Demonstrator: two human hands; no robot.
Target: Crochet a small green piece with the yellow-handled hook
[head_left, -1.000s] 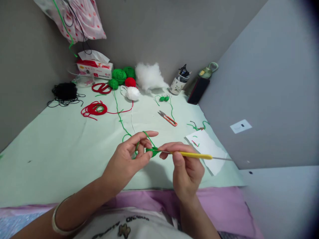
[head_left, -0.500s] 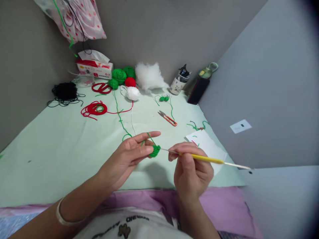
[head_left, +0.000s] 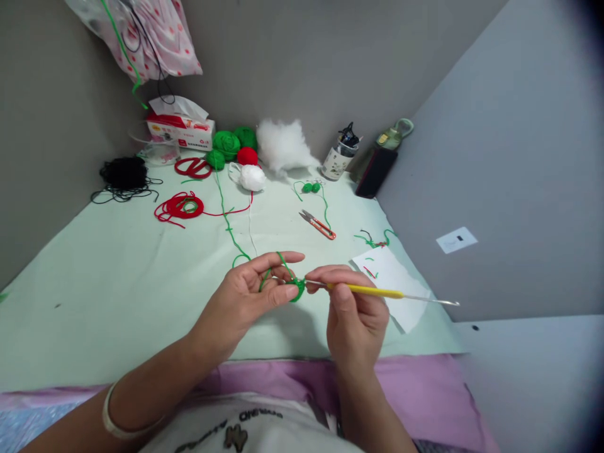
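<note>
A small green crochet piece [head_left: 297, 291] is pinched between the thumb and fingers of my left hand [head_left: 255, 286]. Green yarn [head_left: 228, 221] runs from a green ball at the back to this hand and passes over its raised index finger. My right hand [head_left: 356, 314] grips a double-ended crochet hook [head_left: 372, 290] with a yellow handle, held like a pencil. The hook's left end reaches into the top edge of the green piece, its tip partly hidden there. Its other bare metal end points right, over the table's edge.
Thread snips [head_left: 318, 225] lie beyond my hands, near two small green pieces [head_left: 310, 187]. White paper [head_left: 394, 283] with yarn scraps is at the right. Behind stand yarn balls [head_left: 226, 145], white stuffing [head_left: 285, 148], a pen cup [head_left: 340, 160] and a tissue box [head_left: 182, 129].
My right hand has moved left and slightly up, pushing the hook further into the green piece. My left thumb now covers more of that piece.
</note>
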